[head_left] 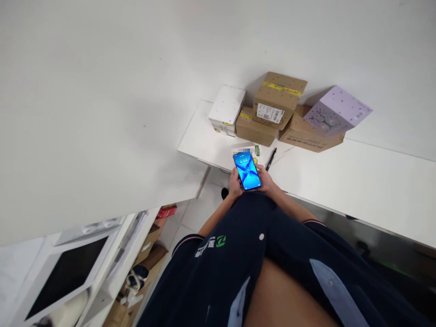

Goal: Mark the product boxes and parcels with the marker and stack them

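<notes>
A smartphone [247, 171] with a lit blue screen is held upright between both hands, close in front of the dark blue shirt. My left hand [235, 183] grips its left edge, fingers wrapped behind it. On the opposite edge, my right hand [265, 179] is closed around the phone. Behind the phone's top, a card or paper [256, 150] with a green mark shows in part, and its print is blurred. A black pen [271, 159] lies on the white table [306, 175] just beyond my right hand.
Against the wall stand a white box [227, 104], brown cartons [279, 97] stacked with yellow tape, and a purple box [337, 109] tilted on another carton [308, 136]. At lower left, a shelf unit holds a dark screen [68, 277]. Tiled floor [195, 213] shows below the table.
</notes>
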Demonstrator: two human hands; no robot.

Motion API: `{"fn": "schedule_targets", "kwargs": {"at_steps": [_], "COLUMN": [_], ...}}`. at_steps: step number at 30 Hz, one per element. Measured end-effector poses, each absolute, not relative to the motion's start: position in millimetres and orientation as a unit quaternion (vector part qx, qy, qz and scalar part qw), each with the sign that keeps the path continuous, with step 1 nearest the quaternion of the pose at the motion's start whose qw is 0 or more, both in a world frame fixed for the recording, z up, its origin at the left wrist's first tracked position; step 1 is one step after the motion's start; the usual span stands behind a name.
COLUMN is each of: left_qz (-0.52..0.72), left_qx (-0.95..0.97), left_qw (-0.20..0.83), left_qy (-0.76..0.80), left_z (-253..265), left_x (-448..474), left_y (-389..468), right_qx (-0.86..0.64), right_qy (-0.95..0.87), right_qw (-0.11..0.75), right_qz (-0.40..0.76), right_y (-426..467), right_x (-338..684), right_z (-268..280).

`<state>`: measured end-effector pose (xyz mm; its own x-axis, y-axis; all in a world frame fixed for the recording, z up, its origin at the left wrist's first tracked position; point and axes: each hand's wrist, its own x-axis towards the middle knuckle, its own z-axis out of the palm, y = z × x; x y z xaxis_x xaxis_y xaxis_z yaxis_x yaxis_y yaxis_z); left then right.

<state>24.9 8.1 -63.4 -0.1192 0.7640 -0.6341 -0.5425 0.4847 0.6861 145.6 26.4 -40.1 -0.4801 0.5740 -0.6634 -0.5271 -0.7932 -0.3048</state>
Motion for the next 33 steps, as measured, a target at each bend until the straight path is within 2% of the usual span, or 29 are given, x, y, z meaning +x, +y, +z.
{"fn": "schedule_targets", "kwargs": {"at_steps": [5,9,11,13,18,20,23,28,30,33], "left_qz": [0.52,0.516,0.512,0.508,0.46,0.43,0.403,0.363,0.347,0.336], "left_qx": [0.098,0.081,0.079,0.078,0.051,0.053,0.063,0.038,0.033,0.05], "left_qw": [0.656,0.61,0.587,0.567,0.559,0.574,0.603,0.648,0.65,0.653], "left_qy": [0.538,0.596,0.621,0.643,0.688,0.695,0.686,0.669,0.675,0.677], "left_z": [-74.1,-82.5,-87.4,-93.1,-106.4,-110.0,-113.8,-120.8,-124.6,-130.7], "left_x": [23.1,12.3,7.1,3.2,-3.8,-6.1,-8.0,-8.6,-9.2,-10.5], "left_y": [12.3,13.5,14.1,15.0,17.4,17.8,18.5,24.2,26.9,28.7], "right_qx": [-0.44,-0.579,-0.664,-0.762,-0.939,-0.946,-0.938,-0.927,-0.893,-0.803], "right_qy": [-0.085,-0.121,-0.135,-0.164,-0.247,-0.287,-0.324,-0.359,-0.416,-0.493], "right_qw": [0.393,0.479,0.486,0.441,0.141,0.074,0.05,0.058,0.083,0.146], "right_qz": [0.803,0.648,0.552,0.445,0.195,0.129,0.109,0.095,0.151,0.301], "right_y": [27.0,28.3,25.6,19.3,-10.2,-23.2,-35.4,-21.3,-4.8,24.3], "right_x": [162.3,204.6,231.8,258.3,299.5,304.2,304.6,295.5,283.4,252.5], "right_z": [-49.2,-67.0,-78.2,-90.6,-123.1,-133.7,-142.1,-134.3,-126.7,-117.0]}}
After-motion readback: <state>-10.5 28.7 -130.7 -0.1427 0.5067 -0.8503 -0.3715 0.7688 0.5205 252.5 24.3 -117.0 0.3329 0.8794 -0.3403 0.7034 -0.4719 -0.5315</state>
